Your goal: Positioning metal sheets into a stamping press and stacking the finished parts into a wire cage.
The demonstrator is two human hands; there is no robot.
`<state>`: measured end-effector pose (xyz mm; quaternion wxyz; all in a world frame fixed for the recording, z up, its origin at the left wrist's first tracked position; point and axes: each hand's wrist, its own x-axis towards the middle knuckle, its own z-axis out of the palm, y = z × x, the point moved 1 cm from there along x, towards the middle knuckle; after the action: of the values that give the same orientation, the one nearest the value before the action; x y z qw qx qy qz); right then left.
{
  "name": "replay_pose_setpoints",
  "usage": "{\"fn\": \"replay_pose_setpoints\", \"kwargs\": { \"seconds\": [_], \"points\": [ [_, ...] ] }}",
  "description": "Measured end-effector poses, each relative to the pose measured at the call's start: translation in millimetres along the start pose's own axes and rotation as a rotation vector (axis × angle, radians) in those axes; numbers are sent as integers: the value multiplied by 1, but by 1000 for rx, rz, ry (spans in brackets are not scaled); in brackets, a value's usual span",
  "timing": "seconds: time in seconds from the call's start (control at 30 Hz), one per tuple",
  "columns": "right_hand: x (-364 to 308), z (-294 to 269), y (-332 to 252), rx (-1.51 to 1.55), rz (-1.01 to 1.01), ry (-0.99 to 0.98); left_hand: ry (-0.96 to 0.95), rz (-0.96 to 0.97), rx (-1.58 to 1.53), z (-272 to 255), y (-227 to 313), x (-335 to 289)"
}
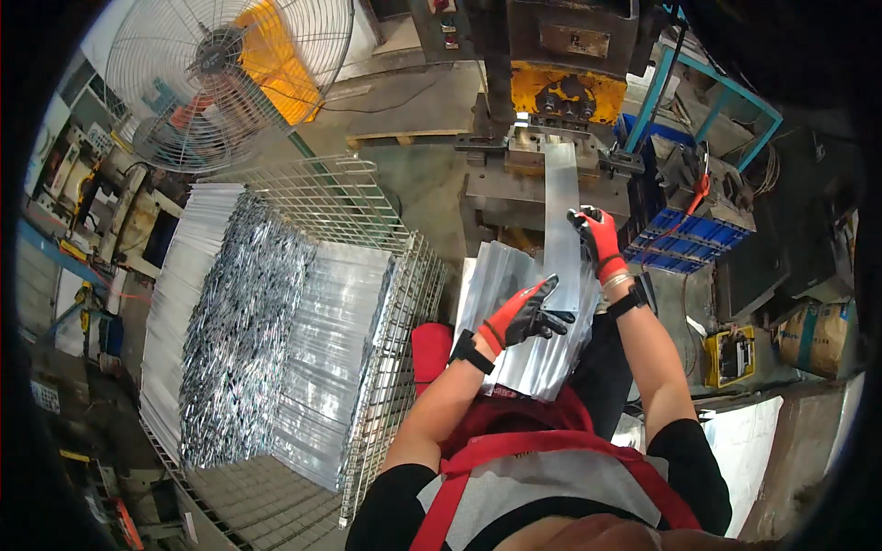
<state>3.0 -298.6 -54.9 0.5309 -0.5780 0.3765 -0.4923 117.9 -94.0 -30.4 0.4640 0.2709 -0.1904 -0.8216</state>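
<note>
A long flat silvery metal strip (562,197) reaches from the die (537,147) of a press back toward my lap. My right hand (599,241), in a red and black glove, pinches the strip's right edge with thumb and fingers. My left hand (533,314), gloved alike, has its fingers apart beside the strip's near end, above a stack of similar metal strips (505,266). Whether its fingertips touch the strip, I cannot tell. The strip's far end lies at the die.
A wire mesh cage (418,312) full of stacked metal strips (326,358) stands at my left. Behind it is a large fan (220,60). The press (570,87) is ahead. Blue crates (680,239) and a yellow box (730,356) sit on the right.
</note>
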Motion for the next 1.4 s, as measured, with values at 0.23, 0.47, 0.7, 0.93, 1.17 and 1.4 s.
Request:
{"fn": "replay_pose_setpoints", "kwargs": {
  "seconds": [0.23,0.47,0.7,0.93,1.17,1.4],
  "points": [
    [6,21,-23,301,325,-52,239,70,140,1,23,21],
    [7,29,-17,359,238,-29,255,91,139,-3,23,21],
    [14,21,-1,381,270,-41,249,80,182,1,25,22],
    [17,17,0,311,301,-48,251,91,156,0,22,22],
    [19,12,4,286,352,-33,284,62,188,8,26,21],
    [12,19,-15,287,389,-69,323,45,248,3,26,22]
  ]
}}
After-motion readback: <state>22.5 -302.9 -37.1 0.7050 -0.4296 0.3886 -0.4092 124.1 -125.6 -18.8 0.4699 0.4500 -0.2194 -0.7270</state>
